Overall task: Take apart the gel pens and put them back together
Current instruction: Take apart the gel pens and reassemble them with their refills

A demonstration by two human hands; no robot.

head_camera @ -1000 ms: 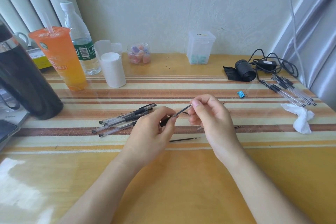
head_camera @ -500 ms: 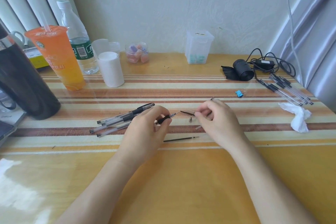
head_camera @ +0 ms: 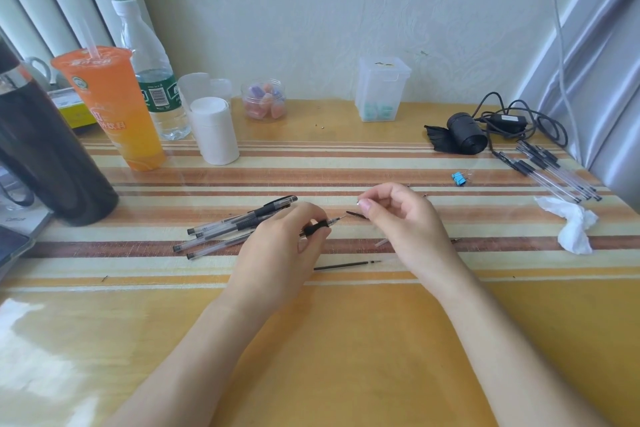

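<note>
Poking from left hand (head_camera: 277,255) fingertips: gel pen (head_camera: 318,227); right hand (head_camera: 401,218) pinches tiny piece (head_camera: 359,200).

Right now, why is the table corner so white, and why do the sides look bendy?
Head view: light glares off the glossy table at lower left, washing it white; same head view: the wide lens bows the blinds and curtain at the edges; the middle looks sharp.

Bare table (head_camera: 346,357) front open for passing, pen pile (head_camera: 235,229) just beside the left hand (head_camera: 277,253), loose refill (head_camera: 346,266) lying between the hands, tall flask (head_camera: 45,156) and orange cup (head_camera: 117,107) blocking far left, perhaps tiny parts (head_camera: 454,240) by the right hand (head_camera: 408,218).
</note>
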